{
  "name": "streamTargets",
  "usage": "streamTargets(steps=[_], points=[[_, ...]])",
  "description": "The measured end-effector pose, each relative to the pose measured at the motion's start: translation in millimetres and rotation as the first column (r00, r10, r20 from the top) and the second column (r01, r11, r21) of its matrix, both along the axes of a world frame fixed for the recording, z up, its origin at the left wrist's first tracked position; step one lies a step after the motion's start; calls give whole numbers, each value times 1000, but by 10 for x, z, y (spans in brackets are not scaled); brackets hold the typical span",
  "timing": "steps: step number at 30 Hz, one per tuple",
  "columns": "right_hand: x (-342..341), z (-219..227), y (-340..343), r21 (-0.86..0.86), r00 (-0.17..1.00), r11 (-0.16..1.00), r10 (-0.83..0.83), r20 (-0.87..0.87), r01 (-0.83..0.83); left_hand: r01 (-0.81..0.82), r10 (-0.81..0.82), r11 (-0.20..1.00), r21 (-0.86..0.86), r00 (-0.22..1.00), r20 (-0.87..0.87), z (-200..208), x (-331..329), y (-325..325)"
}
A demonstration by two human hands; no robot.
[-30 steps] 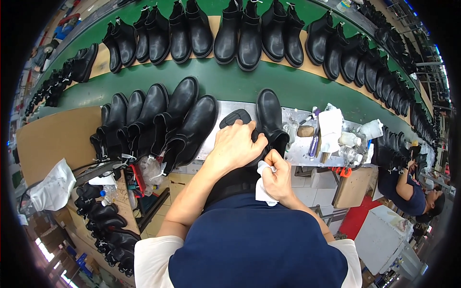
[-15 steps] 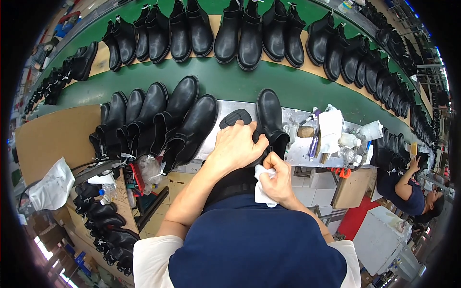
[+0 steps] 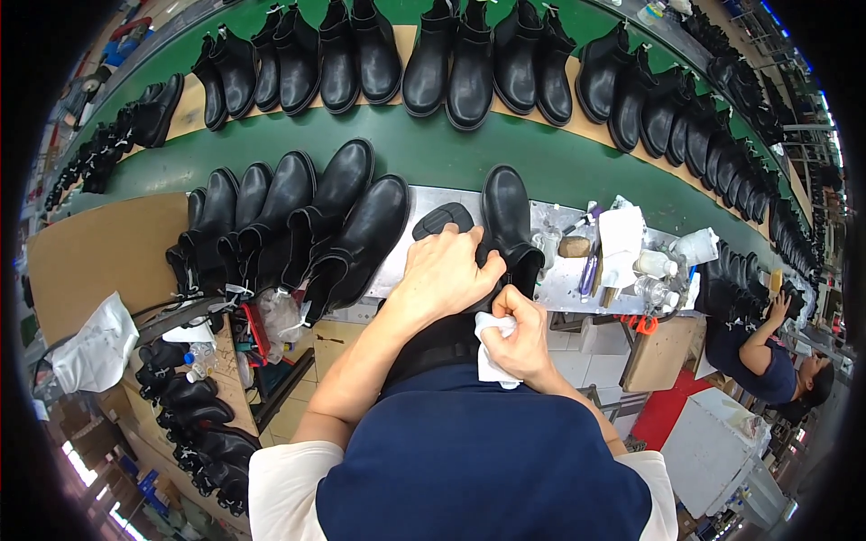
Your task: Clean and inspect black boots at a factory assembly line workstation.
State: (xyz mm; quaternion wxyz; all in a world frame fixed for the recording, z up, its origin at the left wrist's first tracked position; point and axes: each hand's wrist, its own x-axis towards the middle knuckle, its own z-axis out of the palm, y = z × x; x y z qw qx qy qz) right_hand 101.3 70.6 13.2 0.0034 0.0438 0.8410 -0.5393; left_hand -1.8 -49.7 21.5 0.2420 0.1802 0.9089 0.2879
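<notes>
My left hand (image 3: 446, 270) is closed over a black ankle boot (image 3: 443, 219) that lies turned, its dark sole showing past my fingers. Most of that boot is hidden beneath the hand. Close by on the right, my right hand (image 3: 523, 334) grips a bunched white cloth (image 3: 496, 365), its thumb and fingers pinched near the boot's hidden part. Another black boot (image 3: 506, 212) stands upright just beyond, toe pointing away. To the left of my hands, a group of black boots (image 3: 374, 230) stands on the metal-topped bench (image 3: 397, 266).
Bottles (image 3: 657, 263), a white cloth pad (image 3: 621, 243), a brown block (image 3: 575, 246) and pens lie on the right. Orange scissors (image 3: 642, 325) hang at the bench edge. Rows of boots (image 3: 469, 77) line the green conveyor (image 3: 433, 149). A co-worker (image 3: 767, 361) works at far right.
Both hands stay nearly in place. The white cloth in my right hand has shifted slightly to the left. The co-worker's arm at far right has moved a little.
</notes>
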Motion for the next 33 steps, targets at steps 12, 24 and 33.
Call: streamTargets(steps=[12, 24, 33], points=[[10, -3, 3, -22, 1000, 1000, -6, 23, 7, 2, -2, 1000, 9, 1000, -3, -9, -1, 5], [32, -17, 28, -60, 996, 998, -25, 83, 30, 21, -21, 1000, -3, 1000, 11, 1, 3, 6], [93, -197, 92, -282, 957, 939, -120, 264, 196, 20, -20, 1000, -15, 1000, 0, 2, 8, 25]])
